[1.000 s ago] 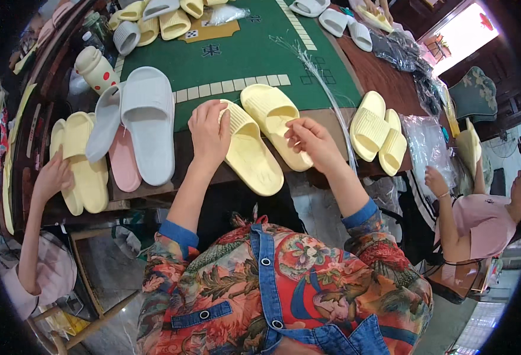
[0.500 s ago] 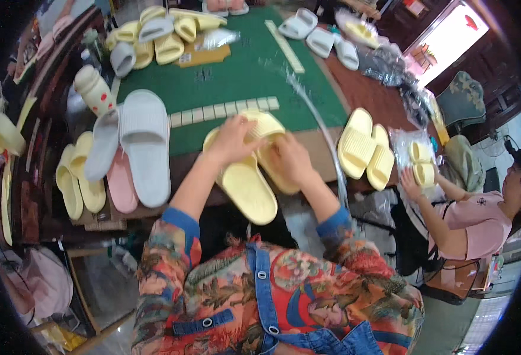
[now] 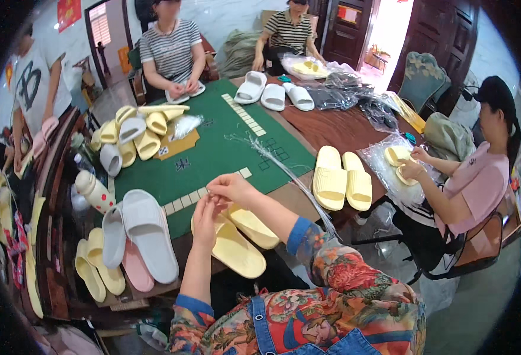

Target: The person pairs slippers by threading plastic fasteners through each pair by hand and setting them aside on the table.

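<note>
A pair of yellow slide slippers (image 3: 241,253) lies at the table's front edge with the heels toward me. Over their toe end my left hand (image 3: 205,220) and my right hand (image 3: 232,188) meet. Both have fingertips pinched together; whatever is between them is too small to make out. My hands and forearms hide much of the straps. Left of them stand large grey slippers (image 3: 149,234), a pink slipper (image 3: 135,269) and a smaller yellow pair (image 3: 102,263). To the right is another yellow pair (image 3: 334,183).
Thin clear strands (image 3: 266,151) lie across the green mat (image 3: 213,151). Yellow and grey slippers (image 3: 131,131) are heaped far left, near a dotted white bottle (image 3: 94,190). At right, a co-worker handles yellow slippers on a plastic bag (image 3: 390,168). Other people work around the table.
My hands have left the slippers' sides and come together above the toe end, fingertips meeting. The view has tilted up, bringing more co-workers into sight.
</note>
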### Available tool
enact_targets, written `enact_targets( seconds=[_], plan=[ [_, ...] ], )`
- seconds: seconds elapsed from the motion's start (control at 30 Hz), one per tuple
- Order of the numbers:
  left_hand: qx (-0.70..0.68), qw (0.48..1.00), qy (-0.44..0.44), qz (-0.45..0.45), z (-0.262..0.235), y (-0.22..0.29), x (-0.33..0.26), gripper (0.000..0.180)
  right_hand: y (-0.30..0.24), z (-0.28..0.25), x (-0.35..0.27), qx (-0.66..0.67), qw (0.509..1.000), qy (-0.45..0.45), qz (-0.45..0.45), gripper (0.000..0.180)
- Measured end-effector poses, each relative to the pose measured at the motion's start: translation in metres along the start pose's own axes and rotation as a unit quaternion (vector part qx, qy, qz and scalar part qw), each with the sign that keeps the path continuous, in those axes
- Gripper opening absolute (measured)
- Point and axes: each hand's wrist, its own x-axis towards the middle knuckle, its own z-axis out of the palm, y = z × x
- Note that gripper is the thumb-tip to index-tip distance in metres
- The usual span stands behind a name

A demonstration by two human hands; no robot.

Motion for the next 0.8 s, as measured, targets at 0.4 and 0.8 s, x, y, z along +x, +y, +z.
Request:
enact_targets(
  seconds=[0.4,0.8],
  plan=[
    [-0.034,0.987,0.155,-0.002,-0.034,-0.002,0.004,0.009,0.033,-0.012,-0.023,-0.546,0.815,0.001,-0.193,0.027],
    [0.077,0.996,0.023,-0.024,-0.039,0.018,0.015,0.018,0.027,0.033,-0.044,-0.344,0.922,0.094,-0.151,0.026]
  ],
)
